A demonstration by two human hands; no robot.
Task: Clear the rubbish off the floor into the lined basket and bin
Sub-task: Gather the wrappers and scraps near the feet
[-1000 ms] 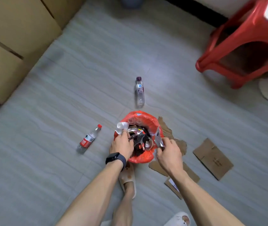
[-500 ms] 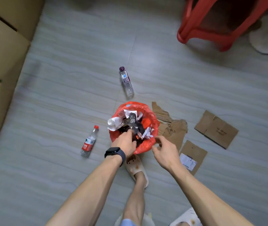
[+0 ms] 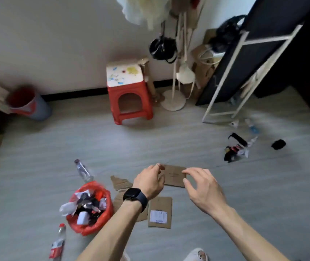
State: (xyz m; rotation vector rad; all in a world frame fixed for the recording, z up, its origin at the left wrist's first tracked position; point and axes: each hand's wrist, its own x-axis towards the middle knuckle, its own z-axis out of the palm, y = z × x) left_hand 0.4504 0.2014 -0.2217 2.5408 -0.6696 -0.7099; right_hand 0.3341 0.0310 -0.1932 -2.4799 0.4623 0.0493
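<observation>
The red-lined basket [image 3: 93, 229] is sitting near left, brimming with crumpled wrappers (black, white, silver). A flat brown cardboard piece [image 3: 175, 176] is lying farther right; above it the left hand [image 3: 150, 180] is hovering loosely curled and the right hand [image 3: 203, 187] is spreading its fingers, neither holding anything.

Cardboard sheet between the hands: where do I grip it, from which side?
Its left and right edges. The cardboard sheet lies flat on the floor, so only edges offer a pinch. Probably come down with the left hand at the left edge and the right hand opposite.
</observation>
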